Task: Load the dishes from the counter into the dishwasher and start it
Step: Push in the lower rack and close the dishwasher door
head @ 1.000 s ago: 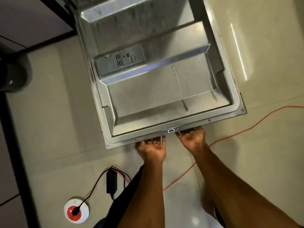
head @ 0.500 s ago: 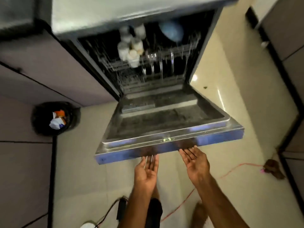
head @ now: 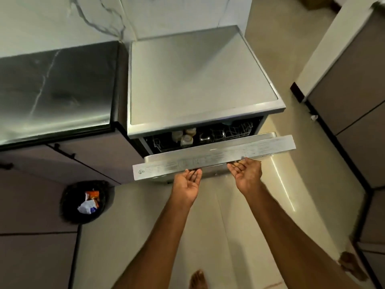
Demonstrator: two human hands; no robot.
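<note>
The silver dishwasher (head: pixel 193 80) stands by the counter with its door (head: pixel 214 157) nearly up, a narrow gap left at the top. Through the gap I see the upper rack (head: pixel 235 130) with pale cups (head: pixel 185 135) and a metal vessel (head: pixel 205 137). The door's top edge carries the control panel. My left hand (head: pixel 187 183) and my right hand (head: pixel 245 171) are palm-up under the door's outer face, straight fingers touching it just below the panel edge.
A dark counter (head: pixel 56 86) lies left of the dishwasher, with purple cabinet fronts (head: pixel 87 159) below. A black bin (head: pixel 85 201) with wrappers sits on the floor at left. Tall cabinets (head: pixel 352 97) stand at right. My bare foot (head: pixel 198 279) shows at the bottom.
The door has swung from flat open to nearly upright, pushed up by both hands from beneath. My head has risen, so the dishwasher's top and the counter now show.
</note>
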